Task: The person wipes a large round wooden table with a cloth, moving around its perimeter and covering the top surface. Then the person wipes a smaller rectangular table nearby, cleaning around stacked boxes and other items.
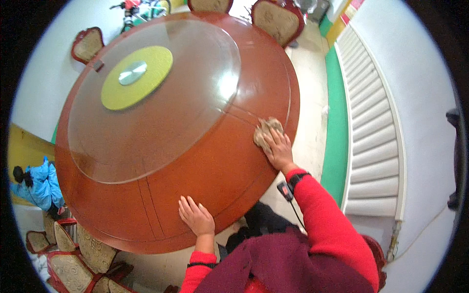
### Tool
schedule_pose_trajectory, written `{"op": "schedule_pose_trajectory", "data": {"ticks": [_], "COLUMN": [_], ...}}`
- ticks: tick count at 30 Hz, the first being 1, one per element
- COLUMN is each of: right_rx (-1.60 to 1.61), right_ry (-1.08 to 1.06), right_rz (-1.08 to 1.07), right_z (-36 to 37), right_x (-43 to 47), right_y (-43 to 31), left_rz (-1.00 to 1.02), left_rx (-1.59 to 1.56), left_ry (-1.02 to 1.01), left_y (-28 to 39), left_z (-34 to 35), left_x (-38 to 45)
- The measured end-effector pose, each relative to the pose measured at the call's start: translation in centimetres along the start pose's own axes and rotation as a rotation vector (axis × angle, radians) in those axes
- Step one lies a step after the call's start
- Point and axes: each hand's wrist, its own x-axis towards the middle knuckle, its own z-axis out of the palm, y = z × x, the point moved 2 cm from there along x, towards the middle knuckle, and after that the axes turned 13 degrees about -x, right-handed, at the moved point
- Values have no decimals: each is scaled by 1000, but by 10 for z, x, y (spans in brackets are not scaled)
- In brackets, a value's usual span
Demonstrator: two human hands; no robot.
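A large round reddish-brown wooden table [220, 164] fills the middle of the view, with a round glass turntable [165, 121] on it. At the turntable's centre lies a yellow-green disc [157, 80] with a shiny round middle. My right hand [280, 148] presses on a crumpled beige cloth [267, 133] near the table's right edge. My left hand [197, 215] rests on the tabletop by the near edge, fingers spread, with nothing in it. Below my right wrist, a small black device [285, 191] hangs on a cable.
Upholstered chairs stand beyond the table [276, 22] and crowd together at the lower left [71, 271]. A person in blue [38, 186] is at the far left. A white radiator [373, 146] runs along the right wall. A bicycle [141, 11] stands at the top.
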Motion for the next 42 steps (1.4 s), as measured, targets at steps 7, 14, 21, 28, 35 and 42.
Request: {"op": "schedule_pose_trajectory", "data": {"ticks": [7, 14, 21, 28, 35, 42], "right_rx": [1, -14, 149, 126, 20, -180], "right_ry": [-32, 12, 14, 26, 46, 20], "right_rz": [30, 24, -336, -144, 187, 148], "right_z": [-4, -3, -36, 5, 71, 59], "right_x": [0, 3, -66, -3, 88, 84], "right_y": [-3, -7, -41, 49, 139, 111], "left_rz": [-27, -33, -10, -37, 23, 14], "left_rx": [-25, -17, 5, 35, 34, 44], "left_ry": [-17, -22, -40, -81, -67, -62], "left_y": [2, 0, -1, 0, -1, 4], "left_z": [-1, 0, 2, -5, -5, -9], "left_x": [1, -1, 0, -1, 2, 1]}}
